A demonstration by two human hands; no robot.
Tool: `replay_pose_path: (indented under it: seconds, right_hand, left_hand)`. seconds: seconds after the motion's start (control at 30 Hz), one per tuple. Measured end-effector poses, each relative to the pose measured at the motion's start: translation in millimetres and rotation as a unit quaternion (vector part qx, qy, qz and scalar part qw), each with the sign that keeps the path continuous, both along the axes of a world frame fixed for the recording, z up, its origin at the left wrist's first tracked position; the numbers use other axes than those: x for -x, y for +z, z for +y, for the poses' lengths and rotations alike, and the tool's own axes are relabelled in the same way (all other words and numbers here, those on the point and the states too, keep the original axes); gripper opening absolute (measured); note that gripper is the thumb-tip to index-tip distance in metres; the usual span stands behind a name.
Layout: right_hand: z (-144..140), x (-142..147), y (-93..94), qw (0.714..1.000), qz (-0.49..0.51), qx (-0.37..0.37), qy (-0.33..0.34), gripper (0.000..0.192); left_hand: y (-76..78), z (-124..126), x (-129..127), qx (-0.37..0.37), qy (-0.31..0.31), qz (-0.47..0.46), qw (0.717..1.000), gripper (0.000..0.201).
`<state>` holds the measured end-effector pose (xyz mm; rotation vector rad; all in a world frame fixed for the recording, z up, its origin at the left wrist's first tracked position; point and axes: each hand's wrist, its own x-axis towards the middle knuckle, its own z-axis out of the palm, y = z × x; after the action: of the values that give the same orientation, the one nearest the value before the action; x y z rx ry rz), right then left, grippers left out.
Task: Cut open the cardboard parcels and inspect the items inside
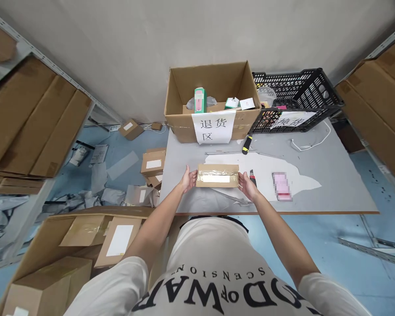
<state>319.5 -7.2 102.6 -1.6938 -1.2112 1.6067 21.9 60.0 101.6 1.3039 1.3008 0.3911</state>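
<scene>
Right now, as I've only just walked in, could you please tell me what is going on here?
A person has a box between both hands, the left hand at one end and the right hand at the other. It looks closed, with tape along its top; I cannot tell whether it is lifted or resting. A knife lies by the right hand, with a pink item farther right. A carton and a black crate stand along the back of the table.

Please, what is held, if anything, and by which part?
A small cardboard box, by its short ends: left hand at the left, right hand at the right.
</scene>
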Motion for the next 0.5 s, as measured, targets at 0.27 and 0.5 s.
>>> replay_pose_path:
  seconds: [0.27, 0.5]
  right_hand:
    - [34.2, -3.2, 25.1, 0.992, 0.100, 0.063, -0.041, 0.071]
    - [109.0, 2.1, 44.3, 0.996, 0.009, 0.065, 0.059, 0.070]
  left_hand:
    - [13.8, -26.9, -13.7, 0.212, 0.178, -0.271, 0.922, 0.085]
    - [12.8, -87.4, -43.9, 0.262, 0.290, -0.418, 0.820, 0.085]
